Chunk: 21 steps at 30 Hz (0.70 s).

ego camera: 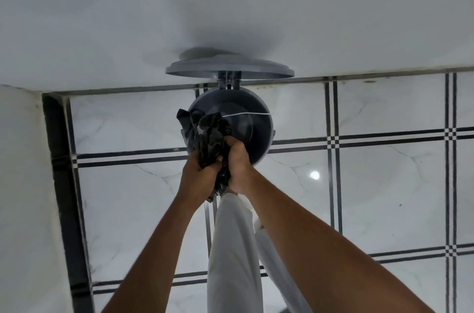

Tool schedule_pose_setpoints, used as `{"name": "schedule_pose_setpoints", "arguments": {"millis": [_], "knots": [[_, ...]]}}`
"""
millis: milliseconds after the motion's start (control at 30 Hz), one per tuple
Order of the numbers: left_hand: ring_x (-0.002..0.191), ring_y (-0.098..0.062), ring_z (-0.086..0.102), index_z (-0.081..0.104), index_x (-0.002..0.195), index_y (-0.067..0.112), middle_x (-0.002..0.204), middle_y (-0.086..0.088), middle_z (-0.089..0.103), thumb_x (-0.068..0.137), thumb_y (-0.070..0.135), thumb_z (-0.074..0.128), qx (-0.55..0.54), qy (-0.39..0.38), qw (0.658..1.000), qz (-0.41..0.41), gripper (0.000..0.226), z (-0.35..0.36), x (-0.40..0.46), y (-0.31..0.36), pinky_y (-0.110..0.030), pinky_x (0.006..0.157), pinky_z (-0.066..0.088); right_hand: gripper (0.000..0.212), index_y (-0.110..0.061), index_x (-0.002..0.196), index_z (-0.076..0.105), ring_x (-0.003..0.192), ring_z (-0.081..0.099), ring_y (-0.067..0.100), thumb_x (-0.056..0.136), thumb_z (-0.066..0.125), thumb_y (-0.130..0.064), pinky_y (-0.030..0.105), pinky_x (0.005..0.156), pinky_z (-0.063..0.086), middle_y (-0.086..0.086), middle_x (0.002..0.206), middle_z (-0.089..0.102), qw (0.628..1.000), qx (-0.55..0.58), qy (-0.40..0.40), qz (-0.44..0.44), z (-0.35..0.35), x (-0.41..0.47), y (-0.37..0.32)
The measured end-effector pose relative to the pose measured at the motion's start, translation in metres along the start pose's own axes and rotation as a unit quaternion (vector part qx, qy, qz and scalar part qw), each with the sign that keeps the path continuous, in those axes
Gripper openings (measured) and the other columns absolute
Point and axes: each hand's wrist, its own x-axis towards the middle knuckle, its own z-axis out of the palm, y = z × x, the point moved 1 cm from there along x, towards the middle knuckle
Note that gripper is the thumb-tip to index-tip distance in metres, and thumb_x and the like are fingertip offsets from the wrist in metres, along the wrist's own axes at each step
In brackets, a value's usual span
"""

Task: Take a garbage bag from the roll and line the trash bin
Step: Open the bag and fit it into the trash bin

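Note:
A round grey trash bin (256, 130) stands on the tiled floor against the wall, its flip lid (230, 69) raised and leaning on the wall. A crumpled black garbage bag (209, 138) is bunched over the bin's near left rim. My left hand (198, 174) and my right hand (237, 161) both clutch the bag, close together, just in front of the bin's opening. The lower end of the bag hangs between my wrists. No roll is in view.
White wall (230, 5) rises behind the bin, and another wall with a black skirting strip (61, 159) closes the left side. Glossy marbled floor tiles (384, 184) with black lines spread to the right. My white trouser legs (233, 248) stand below the hands.

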Motion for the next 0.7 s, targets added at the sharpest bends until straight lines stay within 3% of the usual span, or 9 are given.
{"name": "schedule_pose_setpoints", "arguments": {"millis": [167,267,367,433,467,533,567,700], "knots": [[0.098,-0.026,0.076,0.074,0.094,0.032,0.098,-0.003,0.08,0.09,0.015,0.067,0.043,0.006,0.999,-0.004,0.018,0.004,0.039,-0.01,-0.043,0.09,0.062,0.053,-0.007,0.123,0.082,0.112,0.078,0.035,0.107,0.046,-0.042,0.041,0.089,0.063,0.019,0.115,0.083,0.999,-0.032,-0.018,0.036,0.003,0.041,0.001],[0.099,-0.028,0.076,0.076,0.102,0.02,0.098,-0.008,0.08,0.096,0.009,0.065,0.062,-0.022,0.998,-0.024,0.018,0.017,0.058,-0.014,-0.043,0.092,0.063,0.048,-0.008,0.114,0.082,0.11,0.077,0.036,0.107,0.048,-0.041,0.046,0.099,0.063,0.02,0.114,0.082,0.998,-0.051,0.013,0.027,-0.009,0.052,-0.001],[0.099,-0.026,0.074,0.069,0.094,0.024,0.094,-0.006,0.076,0.102,0.012,0.064,0.046,-0.051,0.997,-0.044,0.015,0.032,0.075,-0.015,-0.036,0.086,0.058,0.044,-0.009,0.11,0.08,0.102,0.077,0.033,0.103,0.051,-0.041,0.049,0.106,0.061,0.017,0.103,0.081,0.993,-0.104,0.058,-0.014,-0.025,0.061,-0.004],[0.094,-0.021,0.069,0.066,0.097,0.024,0.095,0.0,0.072,0.106,0.02,0.066,0.029,-0.031,0.998,-0.049,0.01,0.036,0.086,-0.014,-0.034,0.091,0.051,0.044,-0.007,0.119,0.077,0.104,0.075,0.034,0.099,0.054,-0.038,0.049,0.105,0.06,0.014,0.105,0.08,0.979,-0.162,0.109,-0.058,-0.036,0.067,-0.01],[0.096,-0.021,0.067,0.068,0.108,0.022,0.099,0.001,0.07,0.107,0.025,0.067,0.028,-0.021,0.999,-0.04,0.003,0.034,0.091,-0.013,-0.035,0.094,0.05,0.039,-0.01,0.122,0.074,0.107,0.072,0.034,0.101,0.055,-0.036,0.048,0.105,0.059,0.012,0.109,0.078,0.971,-0.183,0.13,-0.081,-0.042,0.067,-0.013],[0.107,-0.024,0.064,0.068,0.134,0.017,0.111,0.001,0.07,0.106,0.035,0.068,0.052,0.01,0.999,-0.01,0.033,0.025,0.103,-0.013,-0.039,0.102,0.053,0.038,-0.014,0.134,0.072,0.11,0.068,0.034,0.105,0.056,-0.034,0.045,0.103,0.056,0.01,0.116,0.075,0.957,-0.204,0.159,-0.131,-0.053,0.066,-0.024],[0.108,-0.024,0.065,0.068,0.137,0.015,0.114,0.0,0.071,0.104,0.039,0.069,0.067,0.039,0.997,0.008,0.041,0.016,0.106,-0.01,-0.041,0.103,0.055,0.039,-0.015,0.136,0.071,0.11,0.068,0.032,0.106,0.056,-0.034,0.044,0.103,0.056,0.008,0.117,0.074,0.953,-0.206,0.163,-0.15,-0.06,0.064,-0.03],[0.095,-0.03,0.076,0.08,0.111,0.013,0.097,-0.005,0.081,0.097,0.043,0.075,0.071,0.112,0.989,0.072,0.034,-0.022,0.112,0.0,-0.042,0.089,0.063,0.027,-0.018,0.112,0.08,0.107,0.076,0.03,0.099,0.066,-0.037,0.052,0.102,0.063,0.004,0.105,0.082,0.954,-0.164,0.164,-0.189,-0.081,0.061,-0.048]]}}
